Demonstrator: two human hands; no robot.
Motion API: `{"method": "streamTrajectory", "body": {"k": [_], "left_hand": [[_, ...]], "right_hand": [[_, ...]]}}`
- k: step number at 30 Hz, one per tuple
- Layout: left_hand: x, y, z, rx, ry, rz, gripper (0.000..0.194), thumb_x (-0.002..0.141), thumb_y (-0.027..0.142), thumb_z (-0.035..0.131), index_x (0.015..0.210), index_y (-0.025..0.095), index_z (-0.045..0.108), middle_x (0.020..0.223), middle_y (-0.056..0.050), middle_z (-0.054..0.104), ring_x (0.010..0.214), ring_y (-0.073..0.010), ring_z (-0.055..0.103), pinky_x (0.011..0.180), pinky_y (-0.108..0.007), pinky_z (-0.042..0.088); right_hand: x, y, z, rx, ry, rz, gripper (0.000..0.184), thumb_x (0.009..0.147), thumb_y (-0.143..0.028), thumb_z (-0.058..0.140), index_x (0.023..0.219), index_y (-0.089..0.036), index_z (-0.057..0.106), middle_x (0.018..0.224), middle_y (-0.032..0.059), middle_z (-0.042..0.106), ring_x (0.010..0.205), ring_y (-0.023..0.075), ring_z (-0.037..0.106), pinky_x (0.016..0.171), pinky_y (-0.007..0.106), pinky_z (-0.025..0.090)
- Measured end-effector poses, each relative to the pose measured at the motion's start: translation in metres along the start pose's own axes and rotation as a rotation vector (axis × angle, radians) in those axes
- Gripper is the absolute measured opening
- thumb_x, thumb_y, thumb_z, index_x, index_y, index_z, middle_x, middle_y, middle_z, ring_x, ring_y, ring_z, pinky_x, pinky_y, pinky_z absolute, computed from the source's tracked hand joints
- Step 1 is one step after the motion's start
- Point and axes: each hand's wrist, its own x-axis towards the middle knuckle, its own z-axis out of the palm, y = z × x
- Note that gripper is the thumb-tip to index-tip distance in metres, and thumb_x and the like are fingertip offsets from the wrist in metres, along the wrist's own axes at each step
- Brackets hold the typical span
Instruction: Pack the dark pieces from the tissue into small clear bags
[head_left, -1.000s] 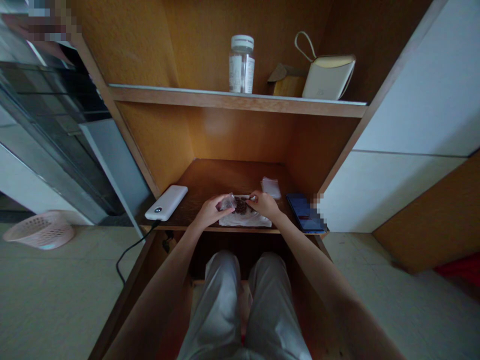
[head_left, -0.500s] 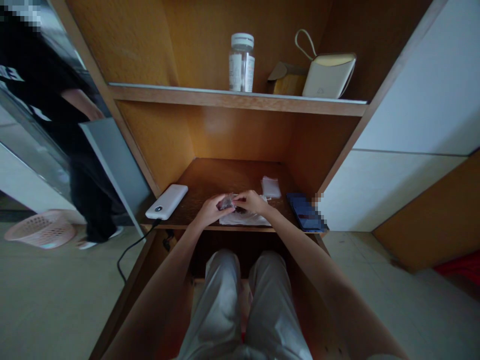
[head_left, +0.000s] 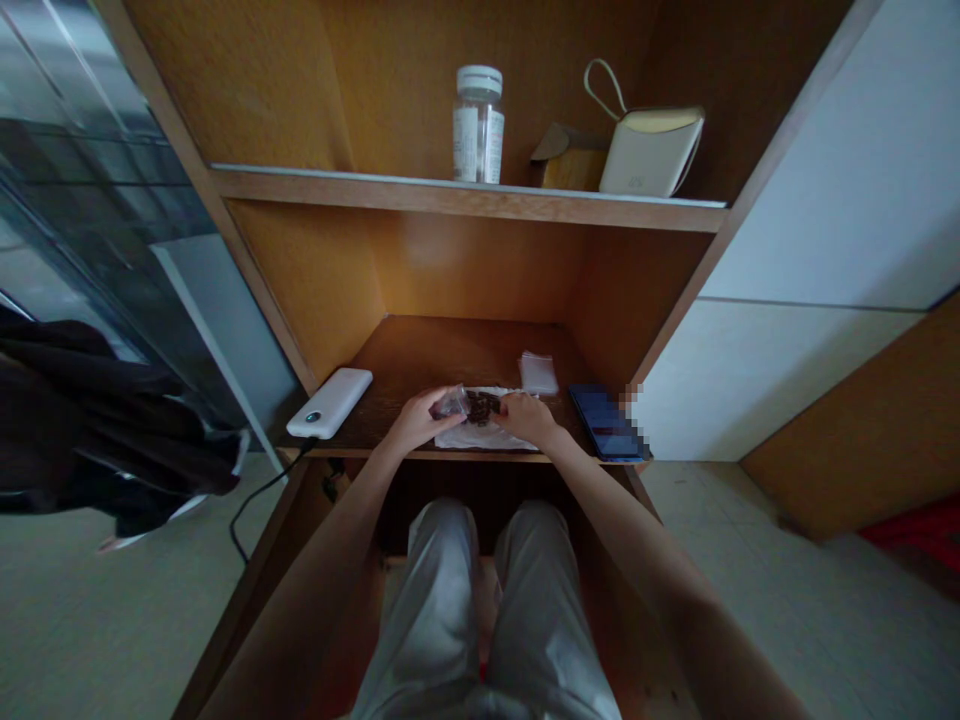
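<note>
My left hand is closed on a small clear plastic bag, held at the left side of a white sheet of paper or cloth. A little heap of small dark pieces lies on this sheet, between my two hands. At the heap's right edge, my right hand has its fingers drawn together; whatever is in them is hidden. Just behind my right hand rests a small stack of clear plastic bags.
A white power bank with a black cable lies left, a dark phone right. On the shelf above stand a clear bottle, a small box and a cream device with a strap. A person's dark clothing shows at left.
My right hand has moved slightly right, away from the bag in my left hand, uncovering the dark heap. The person at left has bent down or moved lower.
</note>
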Motion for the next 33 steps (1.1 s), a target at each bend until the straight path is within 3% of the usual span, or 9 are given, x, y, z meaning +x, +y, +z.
{"method": "streamTrajectory", "body": {"k": [6,19,23,27,33], "left_hand": [[0.000,0.001,0.000,-0.022,0.002,-0.006,0.055,0.073,0.046,0.064,0.120,0.019,0.057,0.115,-0.008,0.065,0.101,-0.0222,0.062,0.089,-0.033,0.047],[-0.001,0.000,0.000,-0.020,0.007,-0.011,0.054,0.074,0.044,0.064,0.120,0.019,0.056,0.115,-0.008,0.064,0.103,-0.0219,0.061,0.090,-0.032,0.045],[-0.001,0.001,0.000,-0.008,0.013,-0.015,0.055,0.073,0.045,0.065,0.120,0.019,0.056,0.113,-0.008,0.065,0.100,-0.0215,0.061,0.087,-0.032,0.046],[-0.001,0.000,0.000,0.021,0.016,-0.020,0.052,0.073,0.046,0.064,0.116,0.018,0.058,0.106,-0.007,0.067,0.092,-0.0205,0.062,0.081,-0.030,0.047],[-0.002,-0.002,0.001,0.001,0.007,-0.026,0.049,0.074,0.047,0.064,0.112,0.017,0.059,0.103,-0.008,0.067,0.090,-0.0206,0.063,0.081,-0.031,0.047]], "right_hand": [[-0.002,-0.008,0.005,-0.084,-0.024,0.047,0.041,0.086,-0.035,0.045,0.112,-0.006,0.058,0.111,0.0240,0.062,0.103,0.0307,0.061,0.083,0.038,0.048],[0.007,-0.008,0.006,0.020,0.067,0.062,0.032,0.076,-0.027,0.050,0.095,-0.008,0.067,0.096,0.0201,0.068,0.090,0.0305,0.066,0.073,0.035,0.049],[0.015,-0.006,0.004,0.176,0.140,0.045,0.022,0.075,-0.027,0.052,0.080,-0.013,0.069,0.082,0.0134,0.070,0.079,0.0238,0.066,0.066,0.028,0.045],[0.028,-0.012,0.006,0.467,0.214,-0.053,0.017,0.073,-0.027,0.057,0.073,-0.014,0.068,0.071,0.0061,0.068,0.066,0.0142,0.061,0.058,0.021,0.039],[0.044,-0.022,0.024,0.827,0.152,-0.299,0.021,0.074,-0.031,0.057,0.066,-0.013,0.064,0.060,-0.0003,0.060,0.056,0.0088,0.050,0.054,0.020,0.036]]}}
